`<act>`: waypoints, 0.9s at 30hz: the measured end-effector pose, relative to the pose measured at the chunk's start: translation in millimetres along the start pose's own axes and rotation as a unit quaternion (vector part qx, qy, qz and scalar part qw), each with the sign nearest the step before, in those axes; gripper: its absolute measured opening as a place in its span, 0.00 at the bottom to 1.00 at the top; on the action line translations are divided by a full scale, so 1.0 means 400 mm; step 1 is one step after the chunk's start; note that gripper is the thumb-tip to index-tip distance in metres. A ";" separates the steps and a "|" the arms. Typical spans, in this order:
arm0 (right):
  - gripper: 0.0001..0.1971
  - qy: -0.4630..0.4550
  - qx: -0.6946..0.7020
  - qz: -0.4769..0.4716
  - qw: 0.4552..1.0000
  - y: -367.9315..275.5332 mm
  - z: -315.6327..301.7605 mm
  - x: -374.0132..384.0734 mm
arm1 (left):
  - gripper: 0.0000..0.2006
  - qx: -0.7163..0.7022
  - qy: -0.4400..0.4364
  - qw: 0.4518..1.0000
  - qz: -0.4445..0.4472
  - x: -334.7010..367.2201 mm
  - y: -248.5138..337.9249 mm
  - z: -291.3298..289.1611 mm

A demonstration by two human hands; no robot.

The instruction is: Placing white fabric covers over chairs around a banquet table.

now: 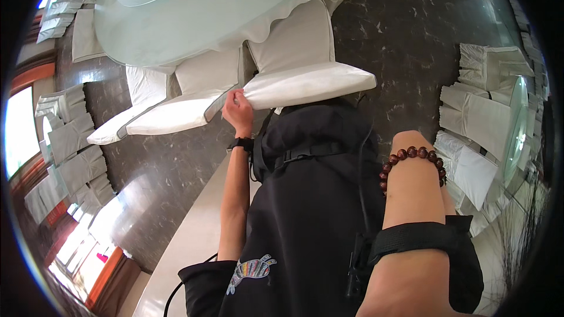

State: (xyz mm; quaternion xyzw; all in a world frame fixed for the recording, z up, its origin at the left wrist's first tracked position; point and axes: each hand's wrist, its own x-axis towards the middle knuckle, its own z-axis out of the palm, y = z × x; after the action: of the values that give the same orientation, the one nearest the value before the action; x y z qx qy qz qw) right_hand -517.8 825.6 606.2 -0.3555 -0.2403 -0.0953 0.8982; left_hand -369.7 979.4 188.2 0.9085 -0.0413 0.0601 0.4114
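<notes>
Head view: left hand [237,110] sits at frame centre, fingers closed in a pinch grip on the front corner of the chair cover [305,85], the white seat just right of the hand. A second white chair [170,114] is just beside it on the left, both tucked at the round desk [194,17] in the upper left. Right hand is hidden behind the bag [311,199] at centre; only the forearm with bead bracelet [411,155] shows at lower right, so can't tell that grip. Step in hand looks like tugging the cover straight. Next move likely needs a firm pull along the seat edge, keeping the pinch.
</notes>
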 end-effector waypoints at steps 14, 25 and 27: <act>0.26 0.023 0.065 -0.016 0.997 -0.003 0.030 -0.008 | 0.10 0.005 0.002 1.000 -0.008 -0.005 -0.005 0.001; 0.32 -0.123 0.039 0.069 0.989 -0.028 -0.056 -0.049 | 0.09 -0.017 0.025 0.999 -0.028 -0.027 -0.014 0.008; 0.31 -0.127 -0.094 0.024 0.987 -0.055 -0.098 -0.028 | 0.09 -0.033 0.003 0.997 -0.071 -0.034 -0.006 0.016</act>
State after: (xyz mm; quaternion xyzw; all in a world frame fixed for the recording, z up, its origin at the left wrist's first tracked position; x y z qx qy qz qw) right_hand -520.8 782.9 588.9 -0.4535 -0.3341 -0.0498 0.8247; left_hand -382.3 976.5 180.1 0.8948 0.0226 0.0326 0.4447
